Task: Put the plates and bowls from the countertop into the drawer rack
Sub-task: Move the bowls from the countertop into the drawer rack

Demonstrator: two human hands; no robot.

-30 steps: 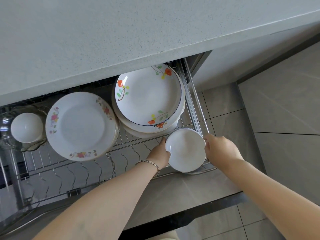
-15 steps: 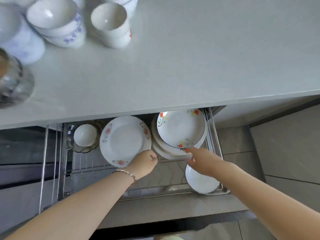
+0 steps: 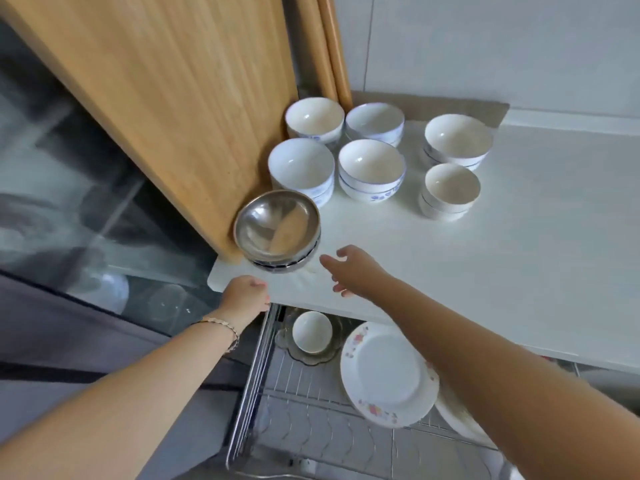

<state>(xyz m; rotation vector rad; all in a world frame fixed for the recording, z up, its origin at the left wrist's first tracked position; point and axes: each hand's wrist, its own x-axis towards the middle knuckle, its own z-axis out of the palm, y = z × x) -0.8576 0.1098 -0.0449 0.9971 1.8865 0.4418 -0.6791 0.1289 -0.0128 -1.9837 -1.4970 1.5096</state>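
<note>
A stack of steel bowls sits at the near left corner of the white countertop. Behind it stand several white bowls with blue trim, some stacked. My right hand hovers open over the counter, just right of the steel bowls. My left hand is loosely curled and empty at the counter's front edge, below the steel bowls. The wire drawer rack is pulled out below, holding a floral plate, a small white bowl and part of another plate stack.
A large wooden cutting board leans on the wall left of the bowls, with rolling pins behind it. A glass-fronted appliance lies to the left of the counter.
Both hands left the white dish in the rack and rose to the countertop. My view swung up from the drawer to the bowls on the counter.
</note>
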